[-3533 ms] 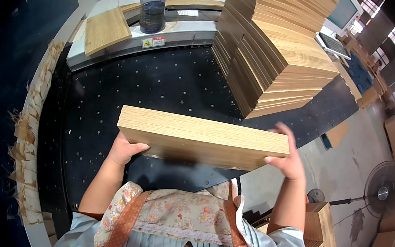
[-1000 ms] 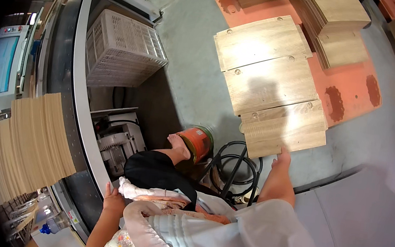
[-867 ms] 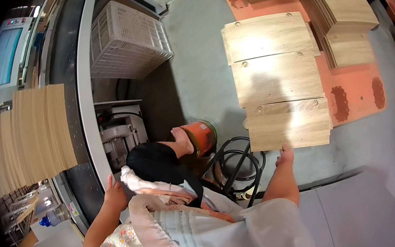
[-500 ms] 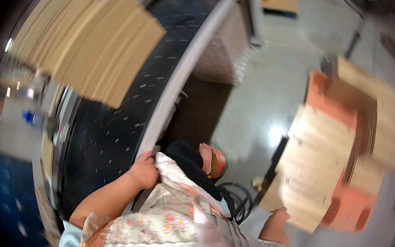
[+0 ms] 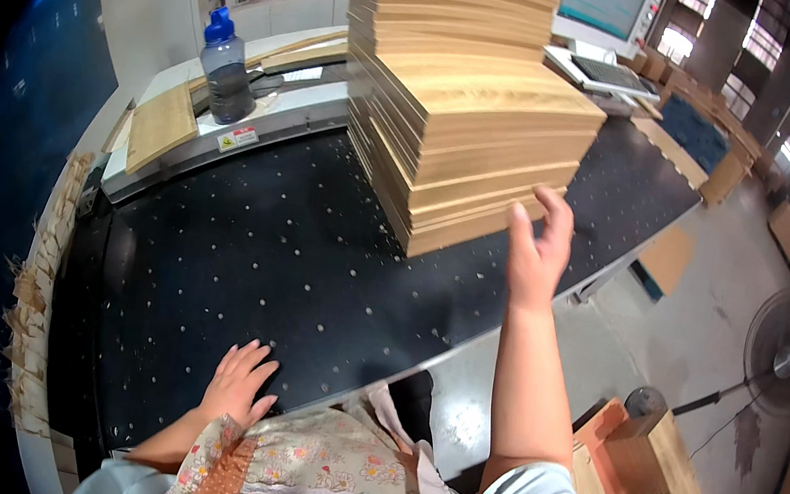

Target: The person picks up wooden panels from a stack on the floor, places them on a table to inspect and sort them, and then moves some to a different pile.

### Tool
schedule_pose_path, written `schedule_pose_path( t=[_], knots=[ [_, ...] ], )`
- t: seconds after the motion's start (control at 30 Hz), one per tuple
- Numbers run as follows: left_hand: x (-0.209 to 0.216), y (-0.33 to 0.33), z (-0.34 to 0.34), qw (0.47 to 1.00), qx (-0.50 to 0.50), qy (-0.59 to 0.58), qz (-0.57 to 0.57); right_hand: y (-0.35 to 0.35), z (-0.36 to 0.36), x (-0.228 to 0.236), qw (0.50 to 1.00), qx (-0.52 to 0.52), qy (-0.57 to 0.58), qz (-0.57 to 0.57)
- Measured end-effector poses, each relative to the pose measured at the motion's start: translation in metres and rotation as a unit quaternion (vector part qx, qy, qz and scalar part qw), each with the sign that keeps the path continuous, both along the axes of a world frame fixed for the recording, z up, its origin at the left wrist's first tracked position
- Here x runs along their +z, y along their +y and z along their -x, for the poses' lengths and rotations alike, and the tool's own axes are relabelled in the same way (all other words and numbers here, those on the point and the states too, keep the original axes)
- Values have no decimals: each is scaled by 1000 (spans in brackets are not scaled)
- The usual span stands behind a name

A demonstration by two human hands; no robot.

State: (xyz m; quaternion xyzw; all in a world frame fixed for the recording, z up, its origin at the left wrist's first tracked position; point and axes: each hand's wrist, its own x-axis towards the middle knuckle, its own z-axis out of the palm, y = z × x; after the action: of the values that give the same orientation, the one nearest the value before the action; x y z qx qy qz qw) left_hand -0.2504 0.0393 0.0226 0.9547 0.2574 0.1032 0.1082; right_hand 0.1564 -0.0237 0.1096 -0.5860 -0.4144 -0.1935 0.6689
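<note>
Palm down, splayed, left hand (image 5: 240, 385) lies over the black table (image 5: 201, 265); right hand (image 5: 539, 255), empty, half-curled, is raised near stacked boards (image 5: 480, 143).

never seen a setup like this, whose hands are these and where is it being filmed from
These are a person's own bare hands, seen by a wide fisheye camera worn on the head and looking down, so straight edges bend near the rim. The left hand lies spread by the near edge of a black, dotted table. The right hand, held open, is raised in front of a tall stack of wood-coloured boards standing on it; whether it touches them is hard to tell. Neither hand holds anything. Beyond, a blue-capped bottle stands on a pale ledge.
</note>
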Motion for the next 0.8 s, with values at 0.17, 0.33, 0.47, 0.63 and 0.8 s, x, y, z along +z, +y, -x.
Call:
schedule_pose_path(
  t=[0.17, 0.33, 0.47, 0.63, 0.8],
  knots=[
    [-34, 10, 31, 994, 79, -70, 1, 109, 28, 67, 964, -108, -185, 160],
    [-34, 17, 37, 989, 60, -124, 55, 129, 2, 60, 990, -12, -95, 107],
    [-43, 20, 45, 980, 68, -166, 80, 98, 24, 55, 962, 192, 160, -110],
    [-57, 29, 47, 985, 42, -139, 97, 82, 13, 54, 982, 99, 110, -118],
    [-52, 25, 47, 981, 47, -146, 121, 83, -17, 43, 993, 63, 13, -94]
  ],
)
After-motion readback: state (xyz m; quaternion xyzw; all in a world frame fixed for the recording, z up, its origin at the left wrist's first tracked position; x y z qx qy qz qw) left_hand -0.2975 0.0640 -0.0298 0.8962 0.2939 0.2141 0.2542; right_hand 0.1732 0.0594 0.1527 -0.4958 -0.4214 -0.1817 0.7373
